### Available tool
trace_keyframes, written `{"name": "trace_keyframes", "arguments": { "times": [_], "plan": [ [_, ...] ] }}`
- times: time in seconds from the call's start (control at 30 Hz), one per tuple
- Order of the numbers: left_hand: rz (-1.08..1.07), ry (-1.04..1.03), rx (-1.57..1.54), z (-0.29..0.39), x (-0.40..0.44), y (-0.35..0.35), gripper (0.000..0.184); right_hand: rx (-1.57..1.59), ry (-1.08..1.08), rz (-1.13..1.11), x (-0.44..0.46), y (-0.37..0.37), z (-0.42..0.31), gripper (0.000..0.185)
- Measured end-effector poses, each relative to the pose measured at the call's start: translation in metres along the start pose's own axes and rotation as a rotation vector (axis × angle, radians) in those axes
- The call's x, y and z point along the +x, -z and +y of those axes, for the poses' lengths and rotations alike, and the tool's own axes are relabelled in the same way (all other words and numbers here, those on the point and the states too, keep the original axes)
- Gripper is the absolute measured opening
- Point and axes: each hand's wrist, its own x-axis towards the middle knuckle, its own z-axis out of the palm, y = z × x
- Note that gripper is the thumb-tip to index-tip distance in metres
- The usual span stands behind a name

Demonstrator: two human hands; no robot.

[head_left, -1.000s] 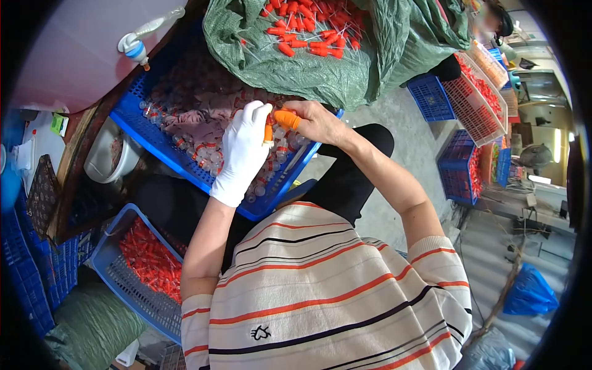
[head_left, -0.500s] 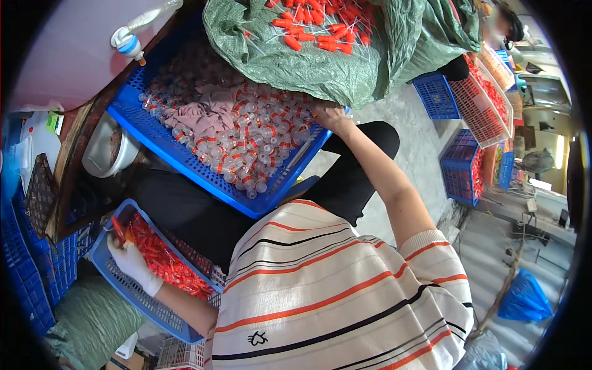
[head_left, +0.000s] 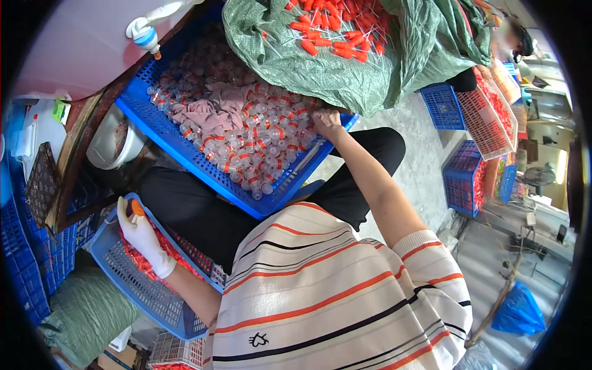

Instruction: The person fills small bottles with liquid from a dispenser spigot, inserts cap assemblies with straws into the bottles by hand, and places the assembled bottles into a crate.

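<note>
My left hand [head_left: 143, 242], in a white glove with an orange cover on one digit, is over the light-blue basket [head_left: 117, 271] of small red plastic pieces [head_left: 175, 248]. Its digits stretch out toward the basket's far end, and no piece shows between them. My right hand [head_left: 327, 122], bare, reaches to the right side of the blue crate [head_left: 185, 161]. Its fingers are curled down among small clear bottles with red bands [head_left: 259, 145]; whatever they grip is hidden. A pink cloth [head_left: 209, 111] lies on the bottles.
A green woven sack [head_left: 370, 80] carrying red caps with thin white stems [head_left: 333, 46] overhangs the crate's far right corner. A white bucket [head_left: 114, 145] stands at left. Stacked crates [head_left: 465, 176] and another person are at far right.
My left hand has moved toward the basket's far end, and the red piece seen in its fingers no longer shows. My right hand stays at the crate's right side, its fingers more in view.
</note>
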Motion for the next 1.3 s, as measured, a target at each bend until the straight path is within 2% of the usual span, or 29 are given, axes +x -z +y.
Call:
{"name": "trace_keyframes", "arguments": {
  "times": [0.07, 0.17, 0.2, 0.23, 0.27, 0.3, 0.33, 0.4, 0.47, 0.5, 0.53, 0.6, 0.63, 0.73, 0.77, 0.8, 0.87, 0.93, 1.0, 1.07, 1.13, 1.2, 1.3],
  "plan": [
    [-0.051, -0.042, -0.103, 0.021, -0.007, -0.022, 0.057, 0.083, -0.004, 0.071, -0.010, 0.018, -0.002, 0.021],
    [-0.246, -0.315, -0.074, 0.043, -0.018, -0.079, 0.048, 0.093, 0.200, 0.102, -0.030, 0.009, 0.004, 0.008],
    [-0.352, -0.387, -0.058, 0.065, -0.028, -0.102, 0.045, 0.291, 0.226, 0.200, -0.050, 0.041, -0.008, 0.007],
    [-0.491, -0.418, -0.035, 0.080, -0.036, -0.127, 0.037, 0.338, 0.242, 0.081, -0.054, 0.023, -0.006, 0.005],
    [-0.627, -0.453, -0.015, 0.088, -0.043, -0.157, 0.030, 0.496, 0.272, -0.031, -0.073, 0.082, -0.018, 0.008],
    [-0.669, -0.577, -0.001, 0.087, -0.049, -0.197, 0.030, 0.732, 0.311, -0.113, -0.081, 0.116, -0.018, 0.017],
    [-0.709, -0.700, 0.018, 0.079, -0.056, -0.238, 0.031, 0.851, 0.325, -0.103, -0.087, 0.150, -0.016, 0.013],
    [-0.637, -0.894, 0.276, 0.057, -0.073, -0.305, 0.033, 0.905, 0.301, 0.171, -0.083, 0.195, 0.004, 0.015],
    [-0.917, -0.790, 0.495, 0.042, -0.077, -0.343, 0.044, 0.839, 0.118, 0.376, -0.063, 0.231, 0.032, 0.018],
    [-0.877, -0.868, 0.477, 0.053, -0.080, -0.333, 0.040, 0.769, 0.099, 0.461, -0.046, 0.241, 0.053, 0.020],
    [-0.892, -0.836, 0.501, 0.051, -0.081, -0.332, 0.040, 0.701, 0.079, 0.543, -0.028, 0.250, 0.071, 0.022],
    [-0.925, -0.770, 0.557, 0.044, -0.081, -0.328, 0.038, 0.772, 0.063, 0.713, 0.000, 0.262, 0.087, 0.020],
    [-0.909, -0.676, 0.517, 0.041, -0.082, -0.321, 0.038, 0.737, 0.073, 0.789, 0.005, 0.269, 0.085, 0.017],
    [-0.859, -0.365, 0.100, 0.032, -0.063, -0.295, 0.039, 0.526, 0.142, 0.587, 0.003, 0.264, 0.083, 0.016],
    [-0.858, -0.194, -0.121, 0.029, -0.054, -0.288, 0.041, 0.406, 0.148, 0.586, 0.001, 0.254, 0.078, 0.015],
    [-0.786, -0.287, -0.360, 0.014, -0.043, -0.285, 0.042, 0.383, 0.125, 0.546, -0.001, 0.243, 0.071, 0.015],
    [-0.762, 0.098, -0.734, 0.057, -0.024, -0.244, 0.047, 0.237, 0.039, 0.471, 0.001, 0.230, 0.065, 0.020],
    [-0.735, 0.170, -0.945, 0.080, -0.003, -0.216, 0.044, 0.217, 0.060, 0.509, 0.005, 0.222, 0.066, 0.022],
    [-0.635, 0.106, -0.973, 0.103, 0.015, -0.195, 0.038, 0.246, 0.067, 0.525, 0.003, 0.233, 0.059, 0.024],
    [-0.582, 0.034, -1.021, 0.118, 0.033, -0.183, 0.036, 0.437, 0.107, 0.603, 0.006, 0.245, 0.055, 0.020],
    [-0.474, -0.197, -0.908, 0.130, 0.045, -0.174, 0.032, 0.585, 0.047, 0.551, -0.009, 0.289, 0.022, 0.022],
    [-0.411, -0.288, -0.817, 0.138, 0.056, -0.169, 0.034, 0.716, 0.184, 0.595, -0.008, 0.306, 0.005, 0.031],
    [-0.410, -0.251, -0.839, 0.156, 0.065, -0.157, 0.034, 0.808, 0.327, 0.560, -0.008, 0.331, -0.034, 0.032]
  ]
}}
